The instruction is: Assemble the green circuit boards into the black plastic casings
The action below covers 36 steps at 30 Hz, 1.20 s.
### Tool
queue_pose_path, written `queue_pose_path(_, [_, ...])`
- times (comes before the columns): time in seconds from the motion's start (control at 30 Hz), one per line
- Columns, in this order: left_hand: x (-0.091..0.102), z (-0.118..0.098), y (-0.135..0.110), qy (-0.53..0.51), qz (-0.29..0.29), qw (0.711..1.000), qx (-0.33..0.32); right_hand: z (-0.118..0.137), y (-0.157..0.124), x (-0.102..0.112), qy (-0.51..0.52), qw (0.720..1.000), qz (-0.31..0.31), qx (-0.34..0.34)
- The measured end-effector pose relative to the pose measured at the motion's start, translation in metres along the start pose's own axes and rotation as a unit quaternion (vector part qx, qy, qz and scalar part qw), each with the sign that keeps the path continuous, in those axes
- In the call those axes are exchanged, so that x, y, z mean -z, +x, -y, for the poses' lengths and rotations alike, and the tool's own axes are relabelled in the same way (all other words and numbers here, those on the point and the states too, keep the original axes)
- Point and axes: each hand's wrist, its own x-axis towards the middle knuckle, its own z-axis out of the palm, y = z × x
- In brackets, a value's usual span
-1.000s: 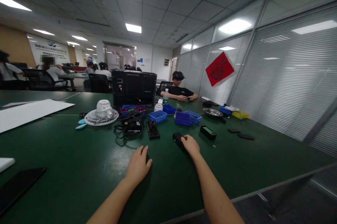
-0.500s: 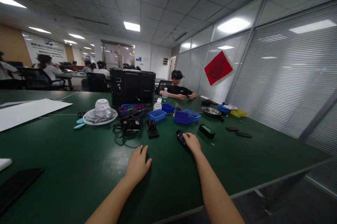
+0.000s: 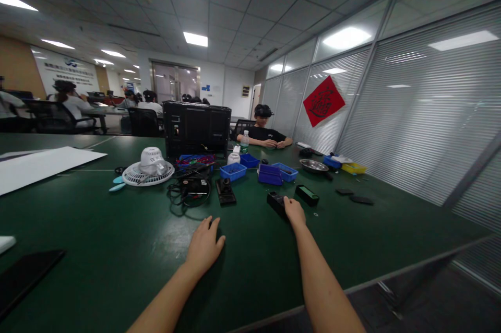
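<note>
My left hand [image 3: 205,243] lies flat on the green table [image 3: 250,254], its fingers spread and nothing in them. Farther right, my right hand [image 3: 295,212] grips the near right end of a black oblong plastic case [image 3: 276,202]. The case's side wall now shows, and my fingers hide its right end. Just beyond that hand stands a black box with a green face [image 3: 307,195], apart from the case. Beyond my left hand is a black device with a round knob-like part [image 3: 226,190]. I cannot make out what kind of case I hold.
Blue bins [image 3: 233,171], a tangle of black cables [image 3: 190,189] and a white fan part [image 3: 148,168] stand across the middle. A metal bowl [image 3: 313,166] and thin black pieces [image 3: 360,200] lie right. Behind a monitor [image 3: 197,128], a person [image 3: 266,132] sits at the far edge.
My right hand has shifted slightly to the right with the black case, which has turned to show more of its side. My left hand has stayed in place.
</note>
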Motion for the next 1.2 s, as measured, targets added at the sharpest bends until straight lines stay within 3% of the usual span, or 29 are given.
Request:
queue_pose_path(0.4, [0.004,-0.003,0.0,0.004,0.008,1.0,0.001,0.013,-0.019,0.006,-0.056,0.998,-0.014,0.016])
queue_pose_path(0.53, [0.005,-0.002,0.0,0.002,0.011,1.0,0.0,0.019,-0.025,0.01,-0.034,0.992,-0.116,0.038])
queue_pose_path(0.63, [0.005,-0.002,-0.001,0.003,0.007,1.0,-0.004,0.026,-0.033,0.008,0.004,0.966,-0.234,0.113])
queue_pose_path(0.7, [0.004,-0.001,0.0,0.003,0.001,1.0,-0.007,0.031,-0.039,0.003,0.042,0.948,-0.261,0.178])
queue_pose_path(0.83, [0.0,0.001,0.001,0.002,0.001,1.0,-0.007,0.04,-0.049,-0.009,0.056,0.952,-0.183,0.237])
queue_pose_path(0.97, [-0.001,0.002,0.001,0.001,0.0,1.0,-0.01,0.043,-0.056,-0.012,-0.033,0.956,-0.113,0.269])
queue_pose_path(1.2, [0.003,-0.001,0.0,0.006,0.003,1.0,-0.007,0.051,-0.069,-0.01,-0.153,0.905,-0.083,0.389])
